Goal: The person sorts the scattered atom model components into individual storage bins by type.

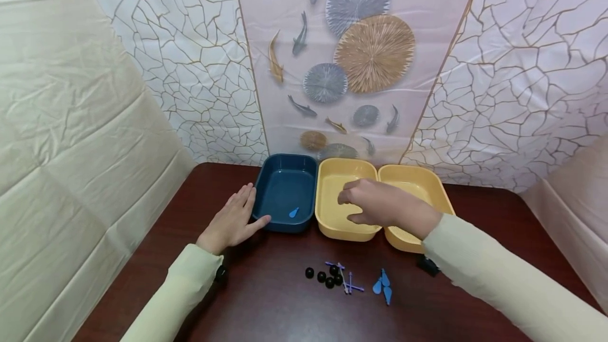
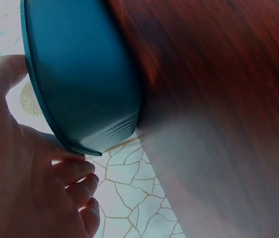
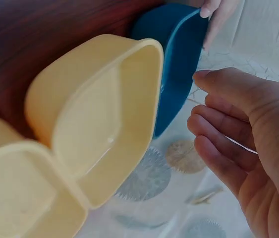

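My left hand [image 1: 233, 220] rests at the left rim of a dark blue bin [image 1: 285, 226], fingers straight and thumb out along its near corner. In the left wrist view, thumb and fingers touch that bin's edge. A small blue teardrop-shaped piece [image 1: 294, 212] lies inside it. Over the middle yellow bin [image 1: 349, 234] hovers my right hand [image 1: 375, 202], its fingers loosely bent. The right wrist view shows nothing between thumb and fingers of this hand [image 3: 243, 119]. A second yellow bin [image 1: 408, 244] stands to the right, partly hidden by the right forearm.
On the table [image 1: 266, 300] in front of the bins lie several black round beads [image 1: 330, 282], several thin purple sticks [image 1: 350, 283] and 3 blue teardrop-shaped pieces [image 1: 387, 293]. A patterned cloth [image 1: 285, 110] hangs behind the bins. Pale fabric [image 1: 85, 173] hangs at the left.
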The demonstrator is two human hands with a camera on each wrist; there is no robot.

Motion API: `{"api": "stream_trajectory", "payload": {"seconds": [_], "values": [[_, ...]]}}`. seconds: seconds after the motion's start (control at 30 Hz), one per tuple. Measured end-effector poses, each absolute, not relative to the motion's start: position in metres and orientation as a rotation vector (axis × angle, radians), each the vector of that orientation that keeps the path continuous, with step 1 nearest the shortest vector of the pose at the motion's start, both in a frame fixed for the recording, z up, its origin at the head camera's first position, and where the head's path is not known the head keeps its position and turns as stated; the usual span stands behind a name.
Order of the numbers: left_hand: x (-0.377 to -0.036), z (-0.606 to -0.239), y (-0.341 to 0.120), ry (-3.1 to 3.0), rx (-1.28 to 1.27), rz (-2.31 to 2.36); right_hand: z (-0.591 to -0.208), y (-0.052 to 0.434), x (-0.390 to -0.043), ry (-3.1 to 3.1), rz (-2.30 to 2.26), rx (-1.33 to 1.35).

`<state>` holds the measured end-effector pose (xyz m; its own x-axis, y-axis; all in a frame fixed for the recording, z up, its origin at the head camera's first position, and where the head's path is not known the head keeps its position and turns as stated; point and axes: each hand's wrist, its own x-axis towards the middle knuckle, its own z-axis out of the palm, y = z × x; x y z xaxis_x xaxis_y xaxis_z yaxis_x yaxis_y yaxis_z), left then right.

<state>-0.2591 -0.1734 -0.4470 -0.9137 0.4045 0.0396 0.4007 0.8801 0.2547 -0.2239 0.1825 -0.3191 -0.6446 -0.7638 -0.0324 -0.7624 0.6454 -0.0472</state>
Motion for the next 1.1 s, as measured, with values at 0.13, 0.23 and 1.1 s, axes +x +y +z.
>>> {"api": "stream_trajectory", "payload": {"seconds": [0.13, 0.23, 1.1], "values": [[-0.259, -0.446, -0.173, 3.028, 0.648, 0.408, -0.319, 0.200, -0.211, 2.790, -0.059, -1.270], [-0.258, -0.444, -0.173, 3.025, 0.645, 0.410, -0.323, 0.213, -0.203, 2.776, -0.079, -1.255], [-0.259, -0.445, -0.172, 3.017, 0.610, 0.403, -0.397, 0.255, -0.173, 2.617, -0.160, -1.306]]}}
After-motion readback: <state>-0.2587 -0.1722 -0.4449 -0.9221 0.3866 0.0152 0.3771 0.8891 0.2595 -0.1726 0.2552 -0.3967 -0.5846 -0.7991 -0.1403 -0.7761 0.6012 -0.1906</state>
